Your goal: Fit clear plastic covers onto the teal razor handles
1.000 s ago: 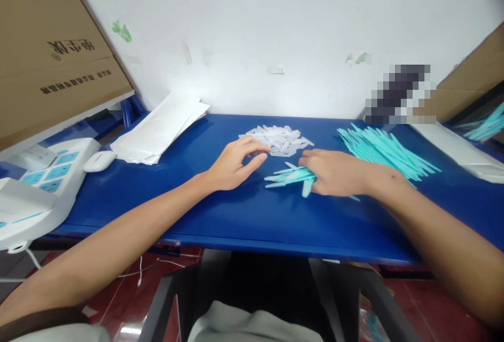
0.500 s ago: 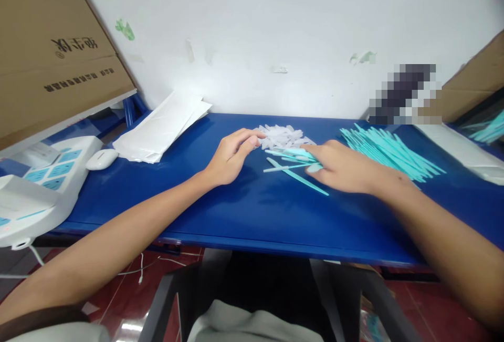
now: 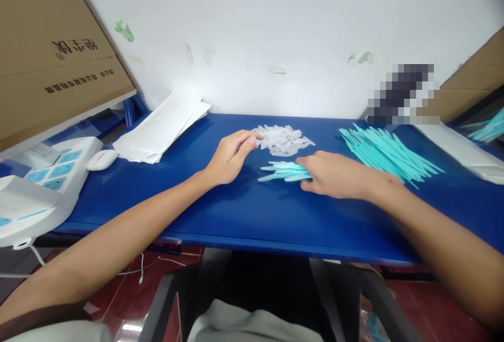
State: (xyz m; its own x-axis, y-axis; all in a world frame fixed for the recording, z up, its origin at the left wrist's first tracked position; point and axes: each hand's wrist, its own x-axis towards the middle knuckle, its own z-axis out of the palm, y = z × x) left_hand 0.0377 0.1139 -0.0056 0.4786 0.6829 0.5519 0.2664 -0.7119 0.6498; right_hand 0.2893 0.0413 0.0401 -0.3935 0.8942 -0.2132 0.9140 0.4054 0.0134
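My right hand (image 3: 333,174) is closed around a small bunch of turquoise plastic sticks (image 3: 285,171), whose flat tips stick out to the left above the blue table. To the left, my left hand (image 3: 230,157) rests at the edge of a pile of small translucent white plastic pieces (image 3: 284,140). Its thumb and forefinger come together at the tips; whether a piece is between them is hidden. Behind my right wrist lies a larger heap of turquoise sticks (image 3: 388,153).
White paper-like sheets (image 3: 161,126) lie at the back left. Beside them are a white rounded case (image 3: 101,159) and a white power strip (image 3: 81,174). A cardboard box (image 3: 59,42) stands at far left. A white wall (image 3: 255,27) closes off the blue table's (image 3: 244,221) back edge.
The loose turquoise sticks that lay spread under my right hand are now gathered in its grip. That hand has shifted slightly toward me; my left hand has barely moved.
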